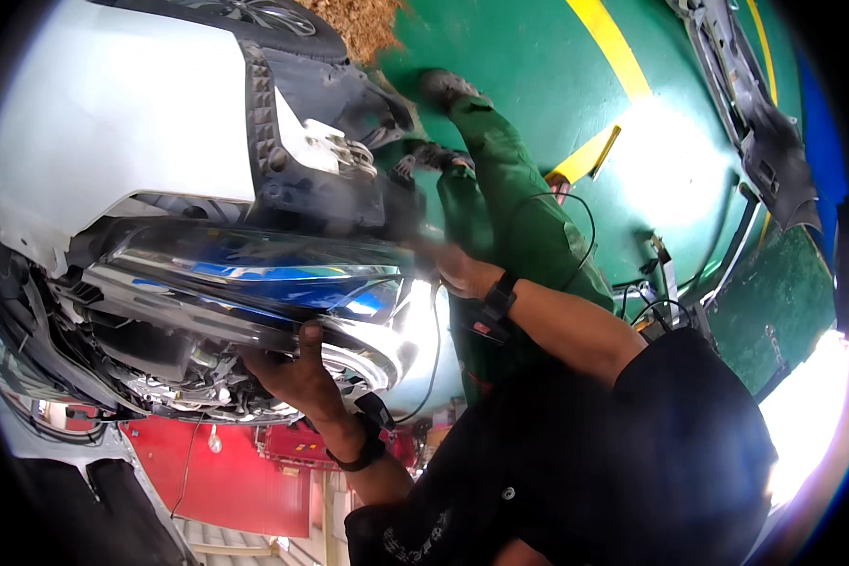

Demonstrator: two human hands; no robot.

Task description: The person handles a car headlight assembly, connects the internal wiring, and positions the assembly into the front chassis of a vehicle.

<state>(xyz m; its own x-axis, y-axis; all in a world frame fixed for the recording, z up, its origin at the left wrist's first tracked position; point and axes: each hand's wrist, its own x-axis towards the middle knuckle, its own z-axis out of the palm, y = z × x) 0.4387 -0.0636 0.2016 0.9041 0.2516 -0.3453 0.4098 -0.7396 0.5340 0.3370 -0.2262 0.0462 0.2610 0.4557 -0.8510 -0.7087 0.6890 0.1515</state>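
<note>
A car headlamp unit point(255, 274) with a glossy clear lens lies across the front corner of a white car, below its fender point(113, 123). My left hand point(297, 377) grips the lamp's near edge, thumb on the rim and fingers hidden underneath. My right hand point(457, 269) is at the lamp's right end, its fingertips smeared by motion, so I cannot tell what they hold. A thin dark cable point(434, 358) hangs beside the lamp's right end. Exposed engine-bay parts point(226, 377) show below the lamp.
My green-trousered legs point(509, 198) stand on the green floor point(528, 57). A tyre point(307, 38) is at the top. A long detached dark car part point(759, 151) lies at the right, near a tool stand point(660, 264). A red panel point(208, 472) shows at bottom left.
</note>
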